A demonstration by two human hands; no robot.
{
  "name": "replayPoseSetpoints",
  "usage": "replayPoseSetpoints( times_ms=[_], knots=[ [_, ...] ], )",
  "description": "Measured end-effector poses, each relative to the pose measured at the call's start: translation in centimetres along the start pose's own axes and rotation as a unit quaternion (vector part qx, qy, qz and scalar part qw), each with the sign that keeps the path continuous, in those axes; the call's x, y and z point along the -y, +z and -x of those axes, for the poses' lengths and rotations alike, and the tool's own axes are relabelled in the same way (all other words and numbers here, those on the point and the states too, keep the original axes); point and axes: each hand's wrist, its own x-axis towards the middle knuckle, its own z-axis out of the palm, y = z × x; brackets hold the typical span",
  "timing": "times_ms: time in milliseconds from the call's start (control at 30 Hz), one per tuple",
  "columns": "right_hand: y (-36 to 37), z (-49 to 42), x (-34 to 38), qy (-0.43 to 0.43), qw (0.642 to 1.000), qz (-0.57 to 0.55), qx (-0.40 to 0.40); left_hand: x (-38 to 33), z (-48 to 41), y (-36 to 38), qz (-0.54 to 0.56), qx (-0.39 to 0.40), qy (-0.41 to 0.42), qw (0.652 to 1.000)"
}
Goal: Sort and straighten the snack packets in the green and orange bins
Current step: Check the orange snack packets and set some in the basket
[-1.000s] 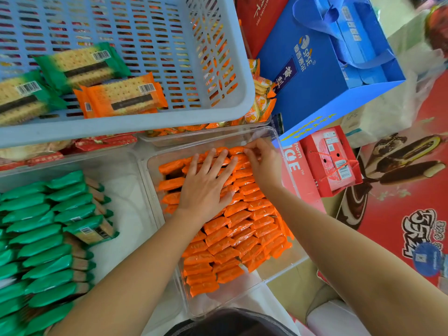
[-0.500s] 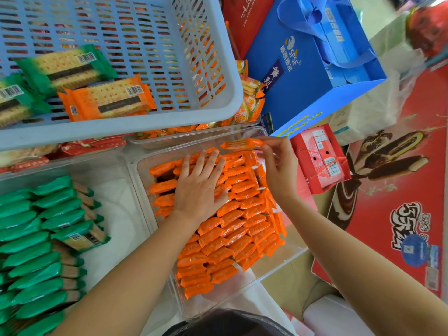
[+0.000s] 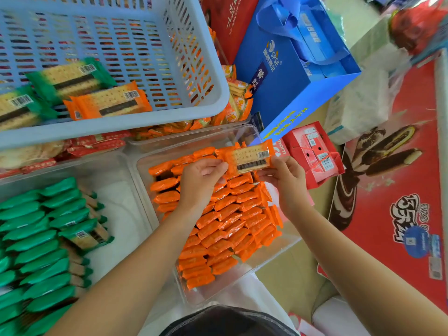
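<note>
An orange cracker packet [image 3: 249, 156] is held flat above the far end of the clear bin [image 3: 274, 257] that holds rows of orange packets [image 3: 230, 221]. My right hand [image 3: 284, 180] grips its right end and my left hand [image 3: 202, 180] pinches its left end. To the left, a second clear bin [image 3: 121, 200] holds rows of green packets [image 3: 36, 238], with one green packet [image 3: 84, 235] lying loose on top.
A pale blue slotted basket [image 3: 145, 120] hangs over the far side with loose green packets [image 3: 70, 78] and an orange packet [image 3: 109, 101] in it. A blue gift bag [image 3: 291, 76], a red carton [image 3: 312, 154] and a red ice-cream box [image 3: 400, 190] stand to the right.
My right hand lifted one orange packet out of the bin's far end. My left hand left the rows it pressed on and took the packet's other end.
</note>
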Motion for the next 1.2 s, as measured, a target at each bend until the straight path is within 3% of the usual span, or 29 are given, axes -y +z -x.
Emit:
replayPoseSetpoints(
  times_ms=[133,567,800,900,1000,1100,1200],
  knots=[
    [-0.5,0.8,0.0,0.05,0.998,0.02,0.039,0.9,1.1,-0.8,0.043,0.009,-0.005,0.999],
    [-1.1,3.6,-0.8,0.018,0.996,0.028,0.083,1.4,4.1,-1.6,0.002,0.022,0.062,0.998],
    [-1.6,4.4,-0.8,0.051,0.983,-0.054,0.167,1.5,4.3,-3.1,0.142,0.09,0.034,0.985],
    [-1.5,4.5,-0.8,0.056,0.986,-0.049,0.151,1.6,4.5,-3.4,0.101,0.094,0.048,0.989],
    [-1.2,4.4,-0.8,0.045,0.989,-0.049,0.135,2.0,4.6,-3.4,-0.039,0.076,0.103,0.991],
    [-1.2,4.3,-0.6,0.035,0.99,-0.04,0.132,2.4,4.6,-3.3,-0.192,0.072,0.179,0.962],
    [-1.4,4.3,-0.3,0.049,0.987,-0.031,0.147,2.4,4.3,-3.4,-0.239,0.046,0.226,0.943]
  ],
)
